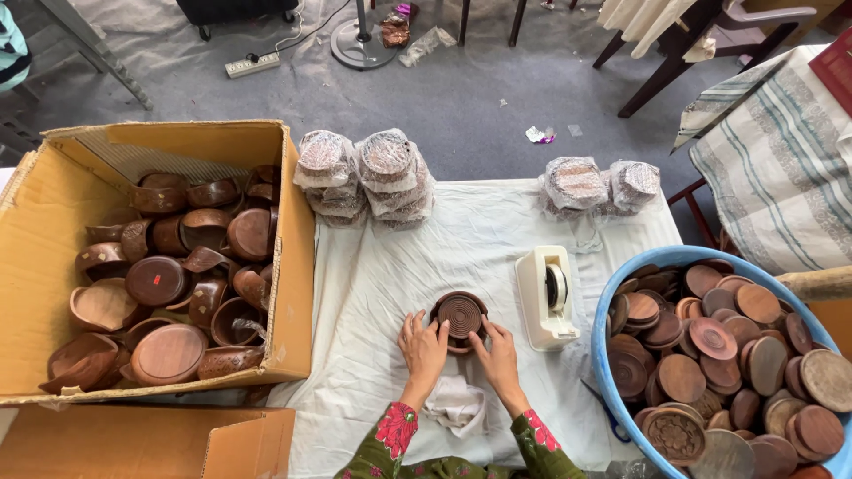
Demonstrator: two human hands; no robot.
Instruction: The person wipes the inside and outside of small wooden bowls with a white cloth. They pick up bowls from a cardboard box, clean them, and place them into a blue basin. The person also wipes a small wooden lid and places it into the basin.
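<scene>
A round dark wooden holder with a stack of grooved coasters (pixel 459 317) stands on the white cloth (pixel 390 266) in front of me. My left hand (pixel 423 348) rests against its left side. My right hand (pixel 498 352) touches its lower right side. Both hands cup the piece with fingers curved around it. A crumpled white rag (pixel 456 404) lies between my wrists.
An open cardboard box (pixel 297 257) of carved wooden holders sits at the left. A blue tub (pixel 612 390) of wooden discs is at the right. A white tape dispenser (pixel 544 295) stands beside my right hand. Plastic-wrapped bundles (pixel 364 177) (pixel 599 188) line the far edge.
</scene>
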